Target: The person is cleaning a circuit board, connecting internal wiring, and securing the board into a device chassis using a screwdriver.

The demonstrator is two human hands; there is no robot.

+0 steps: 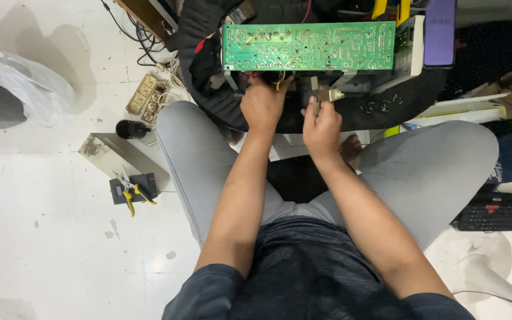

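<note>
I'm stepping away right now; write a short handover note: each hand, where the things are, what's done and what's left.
Left hand: fingers curled at the wires under the lower edge of the green circuit board, which stands with its solder side facing the camera.
Right hand: grip closed on a small metal tool just below the board.
Nearby: small dark loose parts lie on the black mat to the right; yellow-handled pliers lie on the floor to the left, beside a power strip.
Done: board is out and exposed.
Left: cannot tell from this view; the contact point under the board is hidden by the hands.
</note>
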